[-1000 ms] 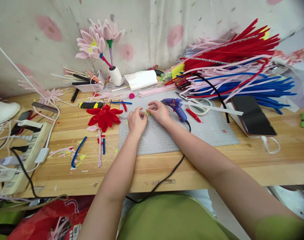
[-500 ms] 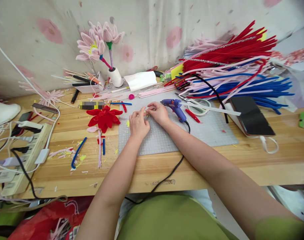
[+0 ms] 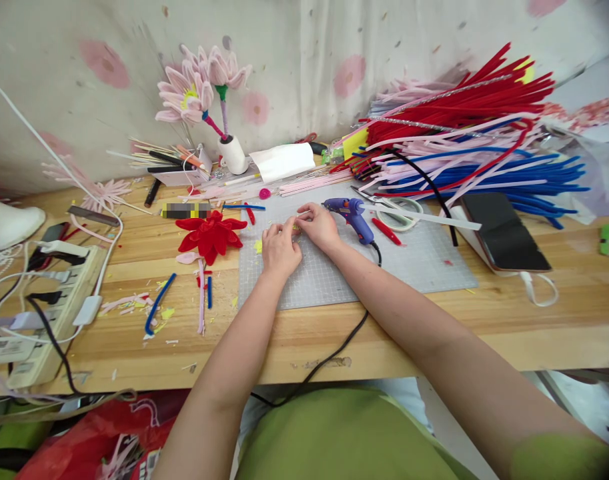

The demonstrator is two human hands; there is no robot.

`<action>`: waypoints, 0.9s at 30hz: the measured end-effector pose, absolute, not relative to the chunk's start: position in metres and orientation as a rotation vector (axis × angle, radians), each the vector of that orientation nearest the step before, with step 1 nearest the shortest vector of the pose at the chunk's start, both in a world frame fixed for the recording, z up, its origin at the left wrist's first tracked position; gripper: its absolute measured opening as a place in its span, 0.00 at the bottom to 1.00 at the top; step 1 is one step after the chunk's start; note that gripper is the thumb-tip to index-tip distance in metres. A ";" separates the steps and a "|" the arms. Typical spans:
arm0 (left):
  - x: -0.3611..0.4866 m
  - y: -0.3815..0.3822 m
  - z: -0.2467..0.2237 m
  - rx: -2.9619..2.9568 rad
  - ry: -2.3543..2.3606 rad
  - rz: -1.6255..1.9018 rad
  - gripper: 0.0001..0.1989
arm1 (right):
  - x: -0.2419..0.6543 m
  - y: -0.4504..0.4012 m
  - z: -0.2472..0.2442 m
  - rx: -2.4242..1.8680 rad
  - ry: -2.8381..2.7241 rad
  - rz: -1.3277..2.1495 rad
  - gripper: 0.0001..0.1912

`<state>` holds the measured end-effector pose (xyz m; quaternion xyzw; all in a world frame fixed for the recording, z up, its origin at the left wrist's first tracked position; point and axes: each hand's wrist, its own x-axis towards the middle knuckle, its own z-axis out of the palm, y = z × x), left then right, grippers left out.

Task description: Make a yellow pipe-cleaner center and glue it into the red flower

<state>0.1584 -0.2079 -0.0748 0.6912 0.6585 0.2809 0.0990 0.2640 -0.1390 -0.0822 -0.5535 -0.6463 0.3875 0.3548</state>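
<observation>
My left hand (image 3: pixel 281 249) and my right hand (image 3: pixel 318 225) meet over the grey cutting mat (image 3: pixel 329 280), fingertips pinched together. Between them is something small, with a trace of yellow showing; its shape is mostly hidden by the fingers. Just right of my right hand lies a blue glue gun (image 3: pixel 353 219), its black cord running down past my right forearm. A red fuzzy flower (image 3: pixel 211 237) rests on the wood left of the mat, above a pale pink stem piece (image 3: pixel 201 300) and a short blue piece (image 3: pixel 209 292).
Bundles of red (image 3: pixel 459 107) and blue pipe cleaners (image 3: pixel 524 177) fill the back right. White-handled scissors (image 3: pixel 399 215) and a phone (image 3: pixel 509 233) lie right. Pink flowers stand in a white vase (image 3: pixel 233 157). A power strip (image 3: pixel 59 320) with cables occupies the left.
The fingertips have shifted slightly against each other, both hands still together over the mat. The view has moved a little, so objects on the left appear slightly further right.
</observation>
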 end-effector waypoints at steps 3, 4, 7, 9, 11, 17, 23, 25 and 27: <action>0.158 -0.208 -0.075 2.060 1.937 0.835 0.33 | 0.264 -0.139 -0.082 -1.436 -1.675 0.993 0.08; 0.158 -0.208 -0.075 2.065 1.936 0.841 0.33 | 0.264 -0.139 -0.082 -1.436 -1.675 0.995 0.08; 0.157 -0.209 -0.074 2.061 1.957 0.869 0.33 | 0.264 -0.139 -0.084 -1.427 -1.666 1.006 0.09; 0.157 -0.209 -0.073 2.045 1.994 0.889 0.33 | 0.264 -0.138 -0.085 -1.420 -1.659 1.014 0.09; 0.156 -0.210 -0.073 2.046 2.020 0.893 0.34 | 0.264 -0.137 -0.086 -1.417 -1.655 1.020 0.09; 0.158 -0.210 -0.072 2.085 2.050 0.818 0.35 | 0.264 -0.138 -0.083 -1.403 -1.664 1.025 0.08; 0.157 -0.212 -0.072 2.142 2.078 0.772 0.35 | 0.263 -0.140 -0.082 -1.429 -1.663 0.999 0.08; 0.155 -0.213 -0.072 2.188 2.034 0.763 0.36 | 0.263 -0.139 -0.083 -1.426 -1.668 0.997 0.07; 0.152 -0.214 -0.072 2.247 1.974 0.743 0.35 | 0.264 -0.137 -0.084 -1.423 -1.678 1.001 0.06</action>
